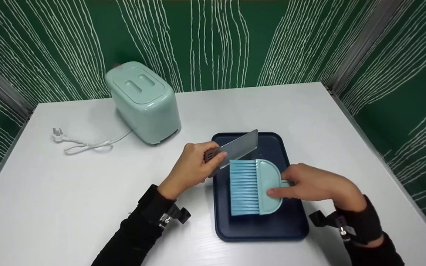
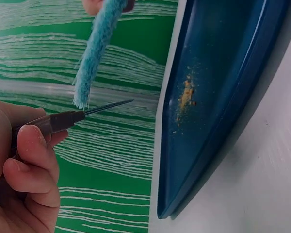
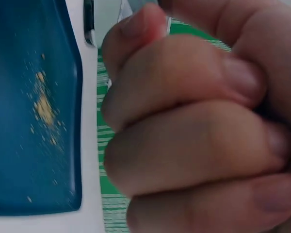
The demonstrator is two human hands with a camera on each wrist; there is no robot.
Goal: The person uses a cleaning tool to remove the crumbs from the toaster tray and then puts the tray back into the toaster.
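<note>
My left hand grips a scraper by its dark handle, the flat grey blade angled up and to the right over the tray. In the left wrist view that blade shows edge-on. My right hand holds a light blue hand brush by its short handle, thumb pressed on the head. The blue bristles point left, close to the scraper's lower edge. Beneath both tools lies a dark blue tray. Yellowish crumbs are scattered on it, also visible in the right wrist view; the brush covers part of the tray.
A pale green toaster with a lid stands at the back left of the white table. Its white cord and plug lie to its left. Green panels with white lines rise behind and beside the table.
</note>
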